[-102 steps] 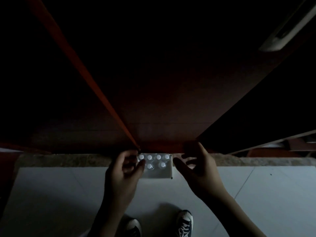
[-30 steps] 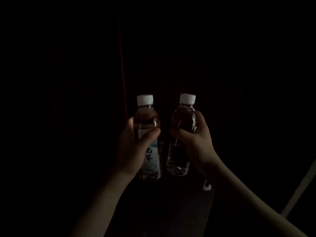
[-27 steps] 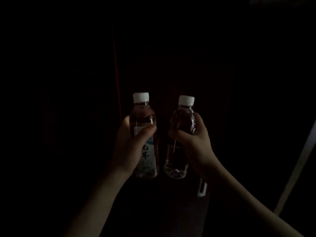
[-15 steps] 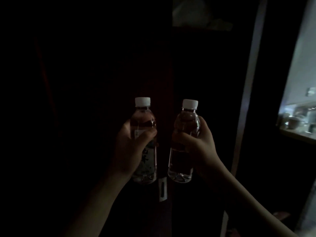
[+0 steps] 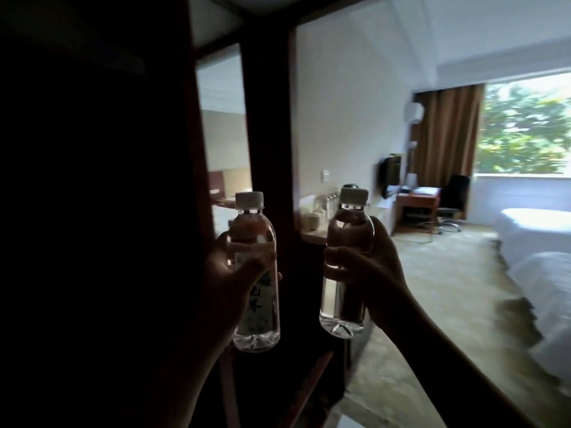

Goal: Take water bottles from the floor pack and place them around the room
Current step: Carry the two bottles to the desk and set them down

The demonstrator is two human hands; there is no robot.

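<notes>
Bottles, two, both carried at chest height in front of the person, near each other but apart. Left bottle (image 5: 255, 273): clear, full, white cap up, printed label facing the camera; long axis close to vertical. Left hand (image 5: 230, 282) wraps the middle of it, fingers curled round the label band, thumb across the front. Right bottle (image 5: 345, 264): same kind, cap up, long axis leaning slightly, base swung toward the left bottle. Right hand (image 5: 367, 270) grasps it at mid-body, thumb in front, fingers behind.

Judgement: mid-body grip and caps-up carriage suit walking with them and setting each down on its base without re-gripping. One per hand means two drop-offs in a single trip.

Surroundings: dark wooden frame (image 5: 265, 149) directly behind the bottles, with a ledge (image 5: 312, 233) beyond it holding pale cups, blurred. Further in, a carpeted room: desk (image 5: 417, 200) with a black chair (image 5: 454, 196) under the window (image 5: 525, 131), brown curtain (image 5: 445, 137) beside it, wall-mounted screen (image 5: 391, 173), white beds (image 5: 543, 273) along the right. Floor pack not in view.

Likely placing spots, as a guess: ledge nearest, desk further off.
</notes>
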